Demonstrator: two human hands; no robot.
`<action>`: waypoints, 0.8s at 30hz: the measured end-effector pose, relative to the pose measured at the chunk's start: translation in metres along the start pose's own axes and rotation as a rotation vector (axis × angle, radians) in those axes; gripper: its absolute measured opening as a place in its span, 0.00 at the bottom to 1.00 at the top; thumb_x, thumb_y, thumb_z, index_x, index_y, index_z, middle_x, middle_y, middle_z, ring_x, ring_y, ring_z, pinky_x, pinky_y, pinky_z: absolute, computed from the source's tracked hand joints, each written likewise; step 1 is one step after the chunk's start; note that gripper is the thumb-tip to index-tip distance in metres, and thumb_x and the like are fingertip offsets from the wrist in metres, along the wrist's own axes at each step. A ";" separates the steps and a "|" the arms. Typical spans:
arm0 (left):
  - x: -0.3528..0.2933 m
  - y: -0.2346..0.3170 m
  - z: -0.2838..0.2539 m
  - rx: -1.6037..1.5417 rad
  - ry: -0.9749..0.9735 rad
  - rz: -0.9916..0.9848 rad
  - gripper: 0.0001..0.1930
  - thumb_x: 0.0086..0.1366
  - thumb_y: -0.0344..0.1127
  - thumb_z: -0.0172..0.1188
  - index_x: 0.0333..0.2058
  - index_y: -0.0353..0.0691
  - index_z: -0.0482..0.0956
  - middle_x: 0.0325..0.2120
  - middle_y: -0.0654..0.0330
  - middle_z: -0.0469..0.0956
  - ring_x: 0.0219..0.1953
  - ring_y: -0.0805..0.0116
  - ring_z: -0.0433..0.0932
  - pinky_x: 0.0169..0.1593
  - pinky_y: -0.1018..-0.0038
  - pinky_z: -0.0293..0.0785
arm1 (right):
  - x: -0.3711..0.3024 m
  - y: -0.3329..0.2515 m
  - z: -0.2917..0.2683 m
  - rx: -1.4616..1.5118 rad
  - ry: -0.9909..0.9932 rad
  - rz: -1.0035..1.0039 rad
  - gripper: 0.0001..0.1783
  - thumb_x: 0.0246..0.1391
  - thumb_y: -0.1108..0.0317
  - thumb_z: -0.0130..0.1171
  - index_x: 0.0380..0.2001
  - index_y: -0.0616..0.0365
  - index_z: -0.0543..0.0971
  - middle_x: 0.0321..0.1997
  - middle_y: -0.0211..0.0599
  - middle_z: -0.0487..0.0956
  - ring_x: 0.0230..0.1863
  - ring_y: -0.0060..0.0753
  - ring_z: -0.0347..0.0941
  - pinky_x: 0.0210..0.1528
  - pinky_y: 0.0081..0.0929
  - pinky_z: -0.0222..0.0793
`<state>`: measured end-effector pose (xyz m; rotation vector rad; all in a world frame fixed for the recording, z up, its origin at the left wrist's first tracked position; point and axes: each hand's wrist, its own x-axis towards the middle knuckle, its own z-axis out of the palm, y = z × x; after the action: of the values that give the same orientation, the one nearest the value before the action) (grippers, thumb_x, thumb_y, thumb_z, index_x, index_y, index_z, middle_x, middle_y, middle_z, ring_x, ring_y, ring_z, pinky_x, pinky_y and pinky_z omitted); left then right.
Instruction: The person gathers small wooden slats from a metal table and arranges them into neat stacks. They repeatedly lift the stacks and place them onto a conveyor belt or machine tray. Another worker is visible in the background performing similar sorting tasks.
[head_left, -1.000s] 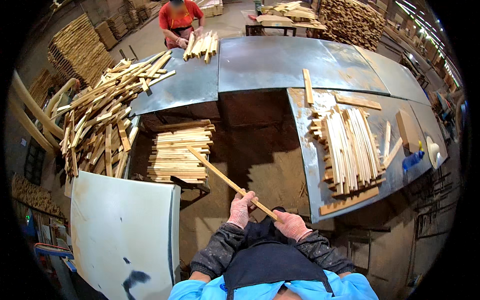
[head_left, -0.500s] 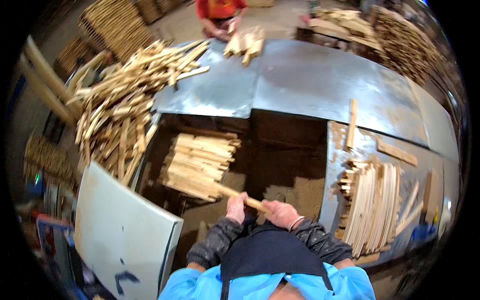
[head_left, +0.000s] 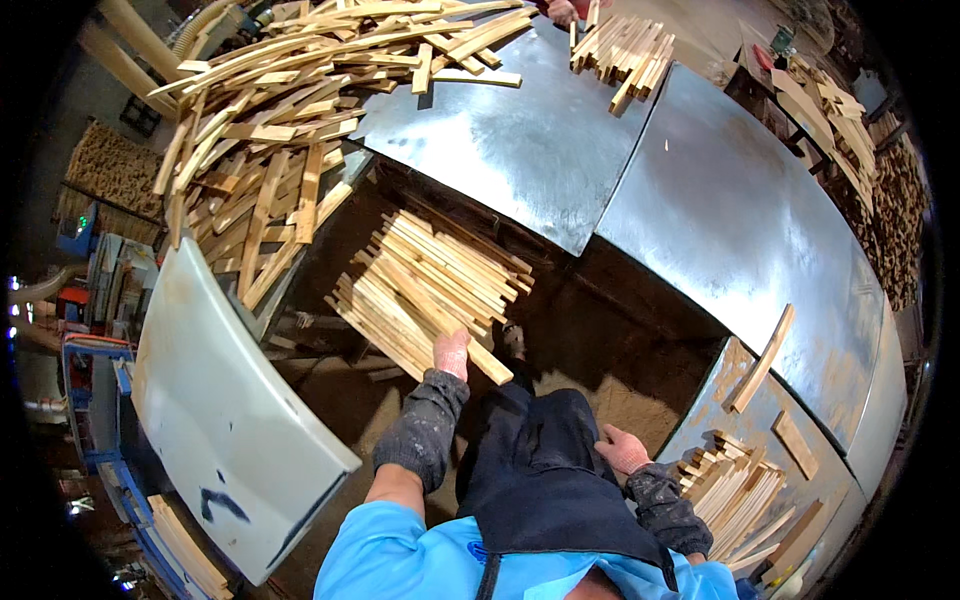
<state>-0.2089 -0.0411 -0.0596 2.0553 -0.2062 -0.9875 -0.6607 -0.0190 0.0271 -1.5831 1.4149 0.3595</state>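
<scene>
The left hand point(head_left: 452, 353) has its fingers closed on one flat wooden stick point(head_left: 485, 358), close to the end nearest the body. A short bit of the stick pokes out past the hand, down and to the right. The rest goes the other way, up and to the left, over a stack of sticks point(head_left: 455, 262) that sits low in the gap, ahead of the person and a bit to the left. The held stick's long way runs on a slant, from far left to near right, and the sticks in the stack slant about the same way, so it lies nearly in line with them. I can't tell if it rests all its weight on them. The left hand is the near one, right at the edge of the stack. The right hand point(head_left: 622, 448) is well apart from it, over by the person's right leg, near the edge of the right tabletop point(head_left: 705, 415). Its fingers are loose and a little bent, and I see nothing in it. A second pile of sticks point(head_left: 725, 490) lies on that tabletop, just beyond the right hand.
</scene>
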 end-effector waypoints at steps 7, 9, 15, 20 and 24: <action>0.147 0.045 0.079 -0.320 -0.001 -0.009 0.26 0.69 0.38 0.59 0.58 0.23 0.75 0.42 0.44 0.82 0.42 0.53 0.82 0.49 0.59 0.79 | 0.022 0.009 -0.035 0.362 -0.011 0.367 0.23 0.64 0.59 0.62 0.52 0.69 0.80 0.40 0.48 0.86 0.42 0.43 0.82 0.46 0.36 0.77; 0.188 0.048 0.102 -0.020 0.037 -0.090 0.37 0.71 0.43 0.61 0.69 0.20 0.66 0.63 0.31 0.75 0.65 0.40 0.76 0.69 0.59 0.70 | 0.027 -0.006 -0.046 0.490 -0.060 0.477 0.22 0.65 0.61 0.63 0.53 0.69 0.81 0.37 0.41 0.84 0.39 0.32 0.79 0.41 0.31 0.75; 0.252 0.020 0.142 -0.054 -0.021 -0.256 0.48 0.72 0.51 0.63 0.76 0.22 0.53 0.77 0.34 0.56 0.80 0.42 0.55 0.80 0.63 0.52 | 0.067 -0.068 -0.073 0.721 0.002 0.522 0.21 0.67 0.66 0.65 0.57 0.67 0.80 0.35 0.31 0.81 0.34 0.23 0.74 0.36 0.25 0.69; 0.255 0.036 0.143 0.090 -0.261 -0.197 0.44 0.71 0.46 0.63 0.75 0.22 0.57 0.73 0.34 0.64 0.74 0.43 0.66 0.75 0.61 0.63 | 0.089 -0.104 -0.065 0.867 -0.002 0.578 0.22 0.69 0.70 0.62 0.63 0.66 0.79 0.40 0.34 0.82 0.36 0.24 0.74 0.39 0.25 0.71; 0.307 -0.032 0.159 -0.189 -0.360 -0.206 0.27 0.75 0.31 0.59 0.68 0.34 0.63 0.35 0.54 0.74 0.32 0.63 0.75 0.39 0.59 0.83 | 0.101 -0.109 -0.085 0.582 -0.088 0.473 0.29 0.69 0.62 0.63 0.68 0.64 0.76 0.52 0.45 0.86 0.48 0.31 0.81 0.47 0.31 0.76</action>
<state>-0.1201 -0.2584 -0.3153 1.7406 -0.0835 -1.4460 -0.5652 -0.1604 0.0440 -0.7535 1.6321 0.2516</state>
